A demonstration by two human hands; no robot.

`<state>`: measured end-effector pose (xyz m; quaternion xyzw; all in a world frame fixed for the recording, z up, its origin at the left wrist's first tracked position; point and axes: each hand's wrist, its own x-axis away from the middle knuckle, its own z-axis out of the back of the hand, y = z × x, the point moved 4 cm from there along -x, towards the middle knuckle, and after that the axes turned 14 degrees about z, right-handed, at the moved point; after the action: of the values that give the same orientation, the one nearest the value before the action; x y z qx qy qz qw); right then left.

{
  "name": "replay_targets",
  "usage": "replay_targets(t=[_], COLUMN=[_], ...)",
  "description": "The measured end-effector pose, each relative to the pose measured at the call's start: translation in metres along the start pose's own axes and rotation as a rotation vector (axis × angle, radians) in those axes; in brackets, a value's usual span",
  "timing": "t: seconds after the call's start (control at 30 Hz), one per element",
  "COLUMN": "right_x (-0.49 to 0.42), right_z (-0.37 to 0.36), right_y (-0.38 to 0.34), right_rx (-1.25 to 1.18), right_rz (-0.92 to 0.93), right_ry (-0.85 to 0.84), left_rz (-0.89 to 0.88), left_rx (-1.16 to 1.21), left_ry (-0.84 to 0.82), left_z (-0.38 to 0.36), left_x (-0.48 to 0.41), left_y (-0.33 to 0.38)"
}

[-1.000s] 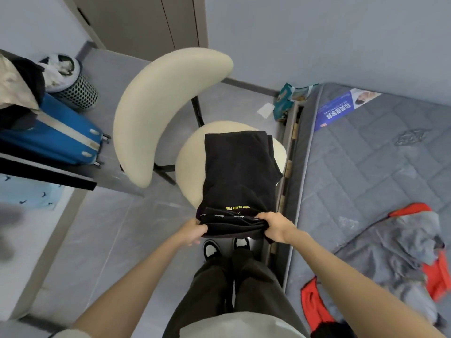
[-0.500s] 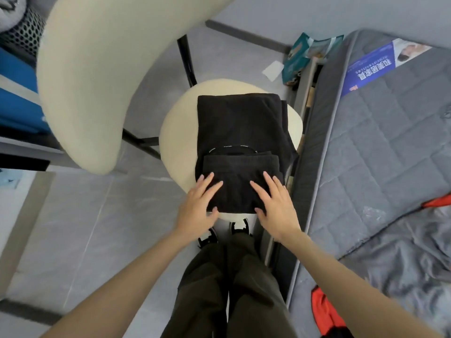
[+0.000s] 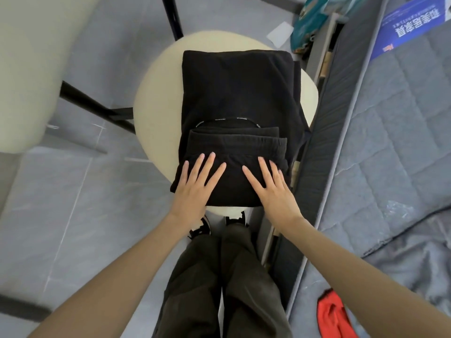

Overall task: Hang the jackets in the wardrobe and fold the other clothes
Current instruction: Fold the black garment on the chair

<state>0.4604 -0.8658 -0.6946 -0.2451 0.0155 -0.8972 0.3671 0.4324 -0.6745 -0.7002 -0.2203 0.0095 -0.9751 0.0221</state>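
The left forearm (image 3: 136, 259) and right forearm (image 3: 353, 262) reach forward, bare, drawing closer toward the wrists. The left grip (image 3: 195, 189) lies palm down, its fingers (image 3: 211, 164) straight and slightly fanned. The right grip (image 3: 273, 191) lies the same way just beside it, not touching.

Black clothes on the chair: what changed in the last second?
The left hand and right hand gripped the near edge of the black garment, folded it forward, then let go; both now lie flat on the fold. The garment stayed on the chair seat.
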Motion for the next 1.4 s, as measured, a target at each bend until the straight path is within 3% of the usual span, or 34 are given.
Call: replay_targets(t=[0.23,0.37,0.47,0.63,0.7,0.77,0.83,1.0,1.13,1.27,1.4], right_x=[0.006,0.028,0.043,0.025,0.007,-0.009,-0.022,-0.061,-0.068,-0.057,-0.047], right_z=[0.04,0.066,0.082,0.119,0.14,0.159,0.163,0.108,0.062,0.052,0.056], right_y=[-0.005,-0.018,-0.026,0.0,0.013,0.025,0.028,-0.003,0.004,0.022,0.041], right_rx=[-0.307,-0.567,-0.599,-0.459,-0.458,-0.395,-0.3,-0.219,-0.208,-0.193,-0.652], right_rz=[0.034,0.075,0.065,-0.004,-0.062,-0.161,-0.245,-0.099,-0.137,-0.156,-0.493], right_ry=[-0.266,-0.34,-0.334,-0.092,0.138,0.467,0.61,0.147,0.044,0.102,0.286], left_rz=[-0.004,0.027,0.118,0.35,0.429,0.496,0.512,0.316,0.4,0.459,0.565], left_rx=[-0.061,0.094,0.266,0.502,0.612,0.695,0.739,0.46,0.406,0.524,0.85], left_ry=[-0.241,-0.48,-0.622,-0.353,-0.138,0.177,0.341,-0.073,-0.18,-0.07,0.2], left_z=[0.03,0.058,0.08,0.116,0.128,0.142,0.144,0.091,0.053,0.047,0.059], left_x=[0.009,0.038,0.054,0.033,0.01,-0.011,-0.025,-0.045,-0.051,-0.048,-0.054], left_y=[-0.004,-0.015,-0.027,-0.056,-0.066,-0.078,-0.082,-0.044,-0.035,-0.035,-0.045])
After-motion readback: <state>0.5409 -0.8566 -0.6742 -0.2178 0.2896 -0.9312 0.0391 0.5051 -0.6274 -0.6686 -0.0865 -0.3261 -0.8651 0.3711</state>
